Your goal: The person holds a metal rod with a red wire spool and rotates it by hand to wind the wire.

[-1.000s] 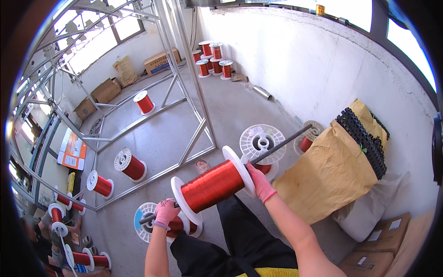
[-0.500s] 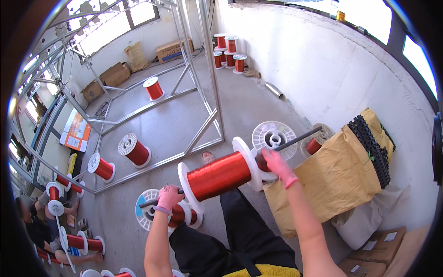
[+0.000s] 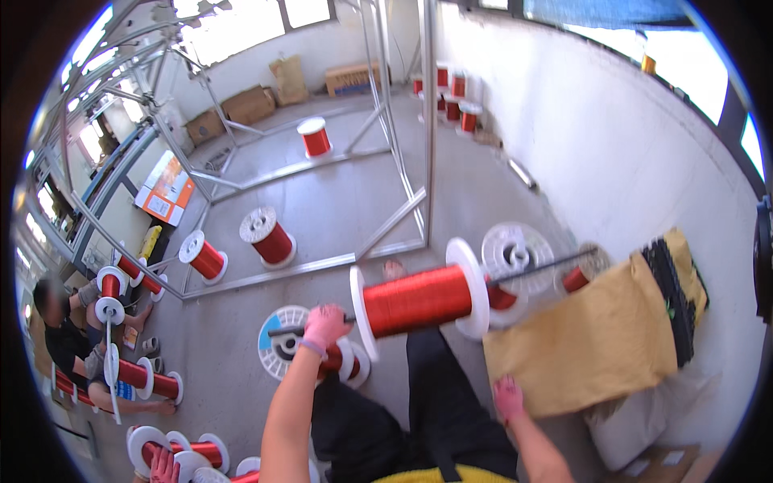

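A large spool of red wire with white flanges hangs level above my knees, threaded on a dark rod. My left hand, in a pink glove, is closed round the rod just left of the spool. Well away from the rod, my right hand, also gloved in pink, is beside the front edge of a tan sack. Its fingers look loosely apart, with nothing visible in them. Below my left hand, a white flange with a blue patch belongs to a spool on the floor.
A metal frame stands ahead, with red spools on the floor inside it. More spools are stacked by the right wall. A person sits among spools at left. Another person's pink-gloved hand touches spools at lower left.
My right hand has let go of the rod and dropped back toward me beside the sack. The left hand still holds the rod. Another person's gloved hand has appeared at lower left.
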A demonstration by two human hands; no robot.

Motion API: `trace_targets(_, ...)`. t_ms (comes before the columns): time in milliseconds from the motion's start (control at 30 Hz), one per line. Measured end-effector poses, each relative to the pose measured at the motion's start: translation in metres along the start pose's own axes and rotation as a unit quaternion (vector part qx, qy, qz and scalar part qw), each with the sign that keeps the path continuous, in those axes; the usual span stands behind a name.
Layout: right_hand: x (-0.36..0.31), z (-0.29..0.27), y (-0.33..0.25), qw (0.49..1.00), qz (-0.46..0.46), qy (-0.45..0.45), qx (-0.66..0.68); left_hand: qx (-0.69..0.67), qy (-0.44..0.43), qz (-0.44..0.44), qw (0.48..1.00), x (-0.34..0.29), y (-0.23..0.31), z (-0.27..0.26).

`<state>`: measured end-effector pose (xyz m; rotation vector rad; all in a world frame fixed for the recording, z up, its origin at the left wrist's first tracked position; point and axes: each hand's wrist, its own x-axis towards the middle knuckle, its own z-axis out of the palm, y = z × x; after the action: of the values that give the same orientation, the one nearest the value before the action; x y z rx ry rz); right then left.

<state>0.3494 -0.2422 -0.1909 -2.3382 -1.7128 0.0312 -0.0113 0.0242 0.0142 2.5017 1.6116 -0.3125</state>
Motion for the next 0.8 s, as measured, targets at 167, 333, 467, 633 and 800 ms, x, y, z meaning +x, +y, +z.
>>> trace_targets(167,0.013,-0.005,0.023,0.989,0.049,-0.024,0.136,-0.035,0.001,-0.013,0.999,-0.002,-0.009,0.007)
trace_targets(333,0.079,-0.116,-0.042,0.933,0.13,0.057,0.33,-0.049,-0.001,-0.023,0.999,0.001,-0.01,0.011)
trace_targets(467,0.132,-0.182,-0.084,0.894,0.092,0.132,0.419,-0.044,-0.008,-0.022,0.999,0.004,-0.009,0.015)
trace_targets(633,0.214,-0.221,-0.141,0.913,0.006,0.124,0.389,-0.069,0.034,0.004,0.997,0.007,-0.018,0.025)
trace_targets(800,0.234,-0.201,-0.165,0.973,0.018,0.1,0.208,-0.066,0.014,-0.012,0.998,0.001,-0.005,0.009)
